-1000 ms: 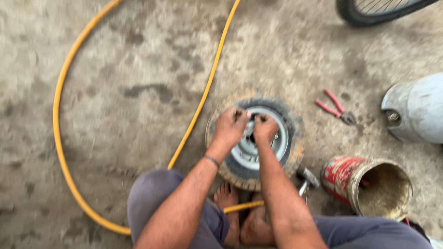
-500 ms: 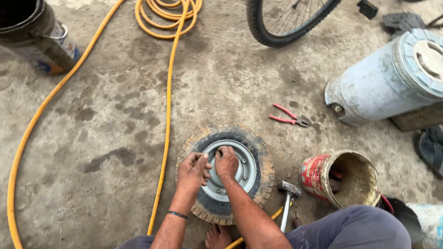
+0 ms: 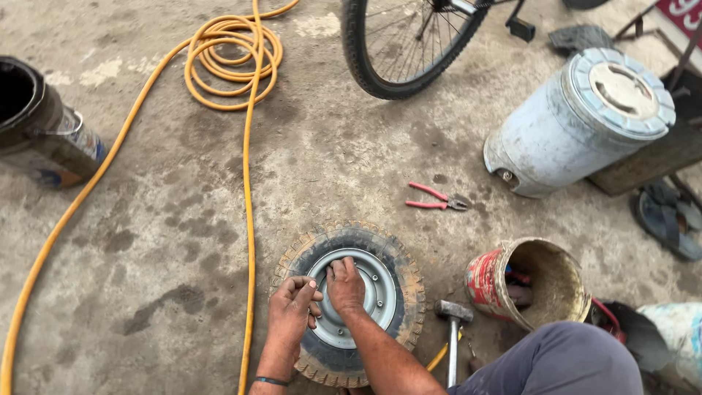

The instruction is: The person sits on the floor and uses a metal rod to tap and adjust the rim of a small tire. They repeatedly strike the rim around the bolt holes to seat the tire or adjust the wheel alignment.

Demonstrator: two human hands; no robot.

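Working at small wheel's grey rim (image 3: 374,292) on floor: right hand (image 3: 345,287) pressing flat, grip open; left hand (image 3: 292,309) curled beside tyre (image 3: 406,272), grip unclear. Probably needing firm, even pressure next.

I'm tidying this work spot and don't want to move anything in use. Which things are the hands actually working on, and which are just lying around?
In hand:
small wheel, flat on the floor
left hand at the tyre's edge
right hand on the metal rim

Lying about, untouched:
hammer
red pliers
yellow hose
red bucket
white drum
bicycle wheel
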